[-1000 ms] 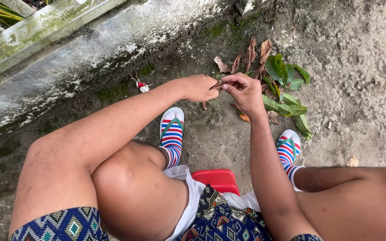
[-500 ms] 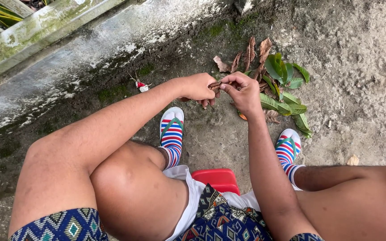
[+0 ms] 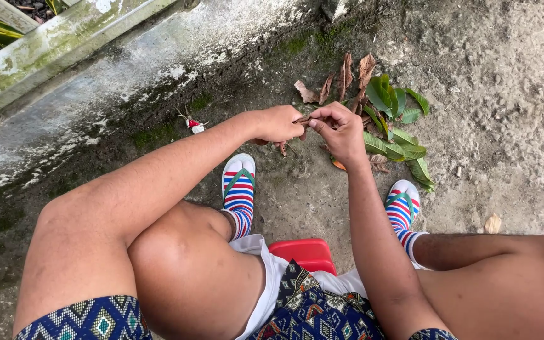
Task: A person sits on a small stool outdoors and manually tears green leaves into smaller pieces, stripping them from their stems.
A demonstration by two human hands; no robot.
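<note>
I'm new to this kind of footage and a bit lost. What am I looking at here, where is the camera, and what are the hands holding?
The camera sits on a person's head and looks down, so you see their own arms, knees and feet. They sit on a low red stool on a rough concrete floor. The left hand and the right hand meet in front of the knees, and both pinch a dry brown leaf between their fingers. Just beyond the hands lies a small heap of green leaves and more dry brown leaves. The feet wear striped socks in sandals. A mossy concrete kerb runs along the upper left, with a small red and white scrap at its foot.
</note>
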